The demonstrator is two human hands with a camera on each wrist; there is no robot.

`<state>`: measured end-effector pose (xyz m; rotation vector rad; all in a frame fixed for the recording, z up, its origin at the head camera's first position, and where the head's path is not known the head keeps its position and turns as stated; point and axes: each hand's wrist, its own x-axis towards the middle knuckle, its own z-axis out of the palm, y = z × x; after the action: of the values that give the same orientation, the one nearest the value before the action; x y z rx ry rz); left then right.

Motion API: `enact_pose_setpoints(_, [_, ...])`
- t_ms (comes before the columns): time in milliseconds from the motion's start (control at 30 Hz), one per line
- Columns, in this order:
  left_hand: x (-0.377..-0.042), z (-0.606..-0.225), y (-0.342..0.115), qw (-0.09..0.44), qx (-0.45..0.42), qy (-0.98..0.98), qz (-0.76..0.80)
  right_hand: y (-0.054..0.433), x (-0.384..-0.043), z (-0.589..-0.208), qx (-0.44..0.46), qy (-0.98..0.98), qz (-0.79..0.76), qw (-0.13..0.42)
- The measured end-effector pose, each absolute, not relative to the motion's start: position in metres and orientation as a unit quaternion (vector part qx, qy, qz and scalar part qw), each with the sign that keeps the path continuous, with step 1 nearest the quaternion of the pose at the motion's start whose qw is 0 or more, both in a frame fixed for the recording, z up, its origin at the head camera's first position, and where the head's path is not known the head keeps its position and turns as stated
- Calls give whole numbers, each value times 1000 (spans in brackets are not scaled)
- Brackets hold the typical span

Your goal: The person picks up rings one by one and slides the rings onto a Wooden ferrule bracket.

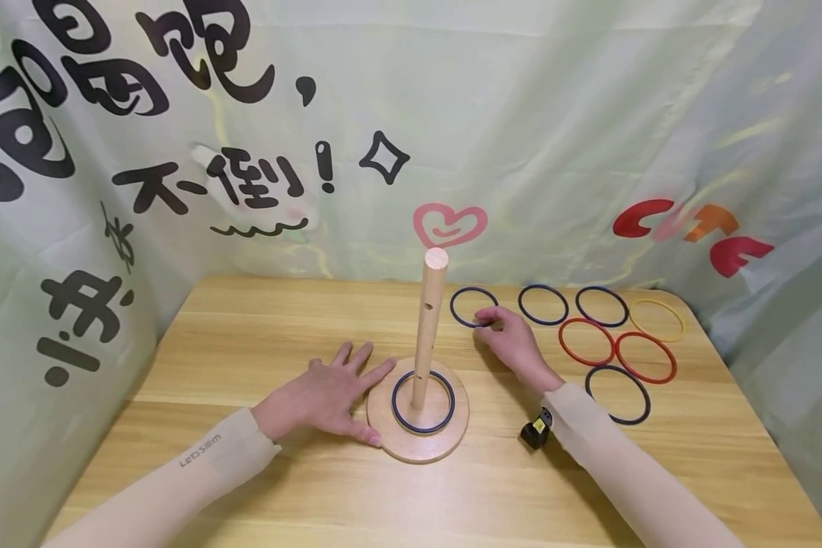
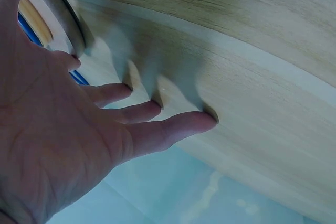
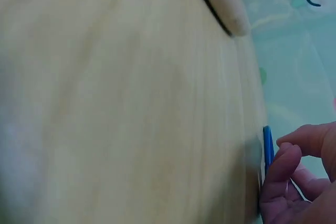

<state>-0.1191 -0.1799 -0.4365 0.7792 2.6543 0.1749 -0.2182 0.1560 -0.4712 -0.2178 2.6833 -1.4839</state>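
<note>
My left hand lies with fingers spread beside a round wooden base, its thumb and index finger at the rim. Fingertips of this hand rest on the table in the left wrist view. An upright wooden peg with small holes rises from the base. One dark blue ring lies on the base around the peg's foot. Behind and right of the peg, my right hand pinches the near edge of another dark blue ring, fingertips inside it and thumb outside. That ring appears as a blue edge in the right wrist view.
To the right lie two more blue rings along the back, two red rings, a yellow ring and a dark ring. A black wrist camera sits under the right sleeve. A printed curtain hangs behind the wooden table.
</note>
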Motion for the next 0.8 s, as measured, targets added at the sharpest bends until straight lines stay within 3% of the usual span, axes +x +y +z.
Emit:
enact_pose_setpoints(467, [-119,-436,-179,183,276,941,69,162,-227,-471,-109,921,-371,47])
enact_pose_setpoints(800, [-119,-435,-178,190,268,942,70,162,-215,-466,-148,921,-358,51])
